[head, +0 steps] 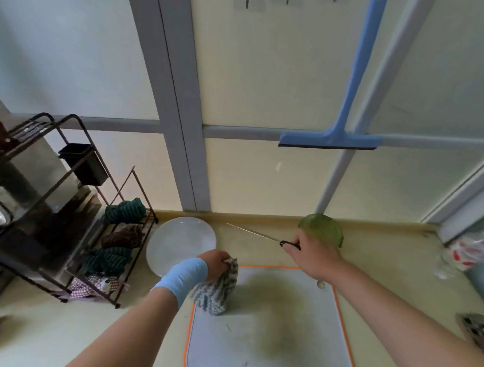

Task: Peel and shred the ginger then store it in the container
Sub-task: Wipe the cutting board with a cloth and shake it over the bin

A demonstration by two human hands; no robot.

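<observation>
Head cam, single view. L hand is over the far-left corner of the cutting board, fingers clenched round the top of a striped cloth. The cloth hangs down and its lower end touches the board. A light-blue wrap covers the L wrist.

R hand is above the board's far edge, fingers grasping the dark handle of a knife. The thin blade points left and away, clear of the bench.

Green container stands on the bench at the wall, just behind the R hand and partly hidden by it. I see a small pale lump at the board's far-right corner, beside the R wrist. Poss. ginger; I cannot tell.

White plate lies left of the board, near the L hand. The board has an orange rim and a greenish stain mid-surface. Wire rack w/ rolled cloths stands far left. Blue squeegee hangs on the wall.
</observation>
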